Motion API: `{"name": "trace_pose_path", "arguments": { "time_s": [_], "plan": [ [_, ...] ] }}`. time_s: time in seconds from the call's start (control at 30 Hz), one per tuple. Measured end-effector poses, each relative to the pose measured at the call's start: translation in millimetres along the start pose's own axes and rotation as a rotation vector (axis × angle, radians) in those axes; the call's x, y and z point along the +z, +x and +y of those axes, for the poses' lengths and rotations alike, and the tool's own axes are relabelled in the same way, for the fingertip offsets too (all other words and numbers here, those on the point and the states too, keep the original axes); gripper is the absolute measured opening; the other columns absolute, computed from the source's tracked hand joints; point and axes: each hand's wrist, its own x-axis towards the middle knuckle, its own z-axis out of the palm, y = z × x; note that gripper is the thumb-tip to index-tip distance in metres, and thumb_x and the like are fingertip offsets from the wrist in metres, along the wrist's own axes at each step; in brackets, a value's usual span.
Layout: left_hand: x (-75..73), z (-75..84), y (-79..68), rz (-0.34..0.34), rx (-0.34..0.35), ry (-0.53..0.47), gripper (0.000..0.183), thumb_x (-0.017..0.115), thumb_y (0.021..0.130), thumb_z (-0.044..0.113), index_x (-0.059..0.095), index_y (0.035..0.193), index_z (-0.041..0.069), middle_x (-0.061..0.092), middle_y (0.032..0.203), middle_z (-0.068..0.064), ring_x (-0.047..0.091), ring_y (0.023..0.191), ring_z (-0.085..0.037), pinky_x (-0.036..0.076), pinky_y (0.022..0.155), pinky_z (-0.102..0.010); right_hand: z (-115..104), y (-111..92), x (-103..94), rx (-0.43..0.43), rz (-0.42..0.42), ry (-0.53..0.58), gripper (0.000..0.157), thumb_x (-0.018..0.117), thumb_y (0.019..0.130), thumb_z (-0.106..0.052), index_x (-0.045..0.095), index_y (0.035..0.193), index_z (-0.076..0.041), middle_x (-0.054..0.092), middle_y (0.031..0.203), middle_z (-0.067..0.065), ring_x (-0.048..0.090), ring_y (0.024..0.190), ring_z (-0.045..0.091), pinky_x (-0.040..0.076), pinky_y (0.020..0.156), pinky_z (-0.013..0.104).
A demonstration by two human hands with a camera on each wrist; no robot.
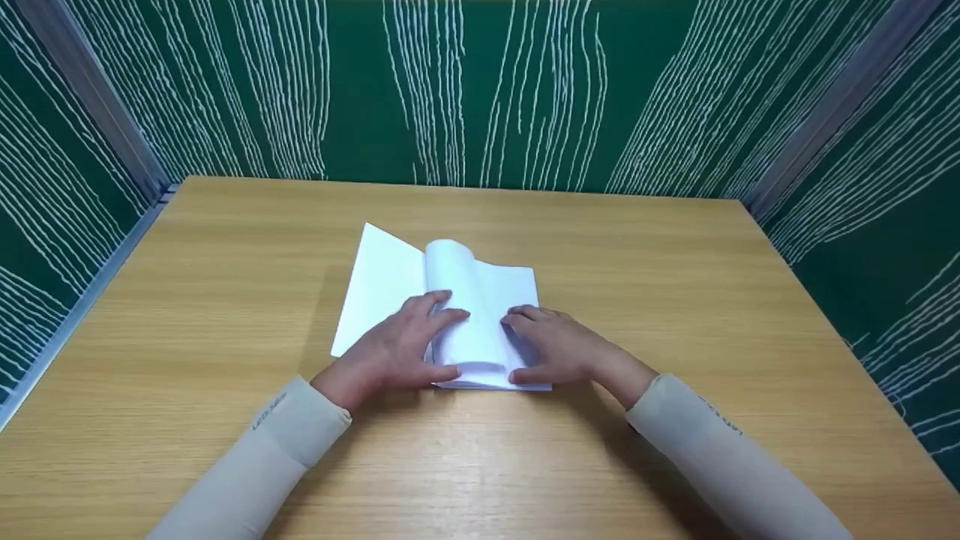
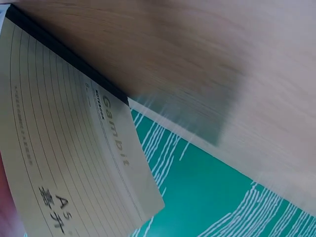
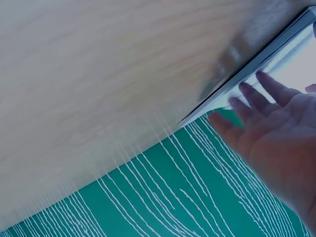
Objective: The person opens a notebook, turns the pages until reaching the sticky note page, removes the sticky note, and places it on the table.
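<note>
A notebook (image 1: 507, 285) lies opened on the table, its pages white and blank. Its left cover side (image 1: 386, 277) tilts up off the tabletop, and one loose page (image 1: 451, 270) bulges in a curve near the spine. My left hand (image 1: 394, 345) rests over the spine and that curved page, fingers spread. On the right page lies my right hand (image 1: 559, 349), its fingertips against the paper near the right edge. The left wrist view shows the tan, lined outer cover (image 2: 74, 128) with "Gambit" lettering and a black spine strip (image 2: 64, 52). Extended right fingers (image 3: 256, 98) appear in the right wrist view.
The wooden table (image 1: 660, 262) extends on all sides of the notebook. Green panels with white wavy lines (image 1: 360, 90) rise behind it and at both sides, with grey posts (image 1: 832, 105) at the back corners.
</note>
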Motion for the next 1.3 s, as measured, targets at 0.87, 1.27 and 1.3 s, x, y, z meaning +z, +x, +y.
{"name": "trace_pose_path", "arguments": {
  "time_s": [0.87, 1.27, 1.3],
  "plan": [
    [-25.4, -28.5, -21.8, 0.275, 0.135, 0.102, 0.088, 0.074, 0.065, 0.033, 0.038, 0.144, 0.033, 0.026, 0.158, -0.001, 0.036, 0.138, -0.027, 0.035, 0.109, -0.052, 11, -18, -3.3, 0.011, -0.067, 0.029, 0.085, 0.074, 0.076, -0.046, 0.039, 0.146, -0.013, 0.037, 0.153, 0.011, 0.033, 0.142, 0.029, 0.025, 0.109, 0.062],
    [-33.3, -45.6, -41.1, 0.32, 0.049, 0.129, 0.065, 0.073, 0.068, 0.042, 0.057, 0.127, 0.022, 0.039, 0.15, -0.006, 0.04, 0.134, -0.028, 0.038, 0.106, -0.053, 9, -18, -6.9, 0.045, -0.094, 0.038, 0.085, 0.075, 0.077, -0.046, 0.038, 0.148, -0.016, 0.034, 0.155, 0.009, 0.03, 0.144, 0.028, 0.022, 0.111, 0.062],
    [-33.7, -47.6, -42.8, 0.322, 0.04, 0.128, 0.064, 0.073, 0.068, 0.042, 0.057, 0.126, 0.021, 0.039, 0.15, -0.007, 0.04, 0.134, -0.029, 0.039, 0.105, -0.053, 9, -18, -6.9, 0.05, -0.096, 0.043, 0.085, 0.075, 0.077, -0.046, 0.038, 0.148, -0.016, 0.033, 0.155, 0.009, 0.03, 0.144, 0.027, 0.022, 0.111, 0.062]
  ]
}}
